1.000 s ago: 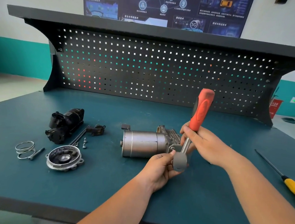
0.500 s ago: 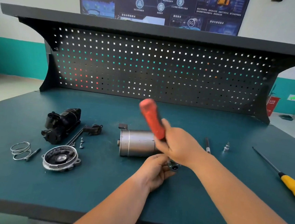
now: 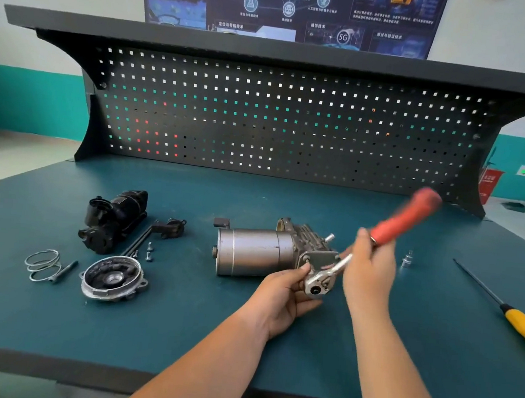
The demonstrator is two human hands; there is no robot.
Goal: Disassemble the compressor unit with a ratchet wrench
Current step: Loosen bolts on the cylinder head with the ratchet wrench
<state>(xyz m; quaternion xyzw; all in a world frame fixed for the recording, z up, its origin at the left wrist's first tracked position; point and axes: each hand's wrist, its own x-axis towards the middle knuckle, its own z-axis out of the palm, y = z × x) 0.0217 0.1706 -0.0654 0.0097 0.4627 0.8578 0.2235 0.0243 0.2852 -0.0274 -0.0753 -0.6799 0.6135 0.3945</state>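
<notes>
The silver compressor unit (image 3: 254, 255) lies on its side in the middle of the teal bench top (image 3: 255, 192), its finned head end facing right. A ratchet wrench (image 3: 401, 225) with a red handle has its metal head set against the unit's near right corner. My right hand (image 3: 367, 273) grips the wrench shaft just below the red handle, which is blurred and points up to the right. My left hand (image 3: 281, 291) grips the wrench head and holds it against the unit.
To the left lie a black motor part (image 3: 112, 219), a round end cover (image 3: 113, 277), wire rings (image 3: 41, 263), a bracket with rods (image 3: 160, 231) and small screws (image 3: 148, 250). A loose socket (image 3: 406, 259) and a yellow-handled screwdriver (image 3: 517, 319) lie on the right. A pegboard stands behind.
The red handle has swung from pointing up-left across to up-right, with my right hand moving right along with it. My left hand stays at the wrench head by the unit.
</notes>
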